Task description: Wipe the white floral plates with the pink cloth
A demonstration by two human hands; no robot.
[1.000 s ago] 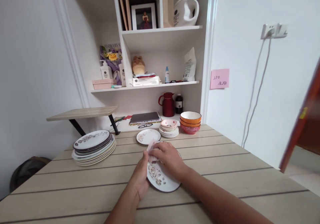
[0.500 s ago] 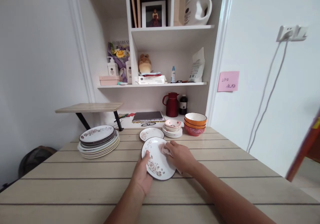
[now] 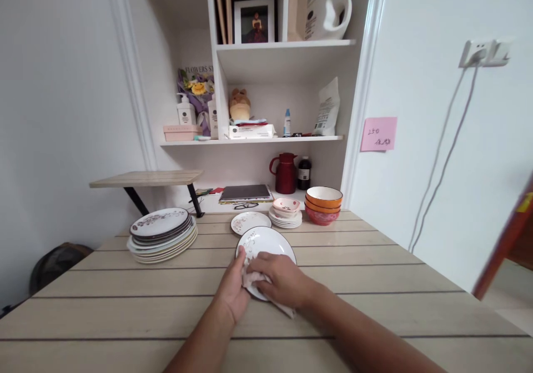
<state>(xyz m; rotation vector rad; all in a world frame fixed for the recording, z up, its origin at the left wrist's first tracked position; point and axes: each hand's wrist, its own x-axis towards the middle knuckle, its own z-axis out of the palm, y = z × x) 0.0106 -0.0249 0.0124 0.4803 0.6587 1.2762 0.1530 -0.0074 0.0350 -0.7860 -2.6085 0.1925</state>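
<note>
A white dark-rimmed plate with a floral print (image 3: pixel 272 241) is tilted up off the table in front of me. My left hand (image 3: pixel 234 287) grips its left edge, thumb on the upper face. Over the lower left of the plate, my right hand (image 3: pixel 283 278) presses a crumpled pale cloth (image 3: pixel 256 280), one corner of which hangs past the lower rim. The hand and cloth cover much of the printed flowers. Just behind lies a smaller floral plate (image 3: pixel 250 223), flat on the table.
A tall plate stack (image 3: pixel 162 237) stands at the left, near a small raised shelf (image 3: pixel 147 179). Small dishes (image 3: pixel 286 217) and stacked bowls (image 3: pixel 323 206) sit at the back right. Behind them are a red jug (image 3: pixel 286 174) and a dark bottle (image 3: pixel 304 174).
My right hand has moved the cloth from the plate's upper right down to its lower left, near my left thumb. My left hand keeps its grip. The view has shifted slightly.
</note>
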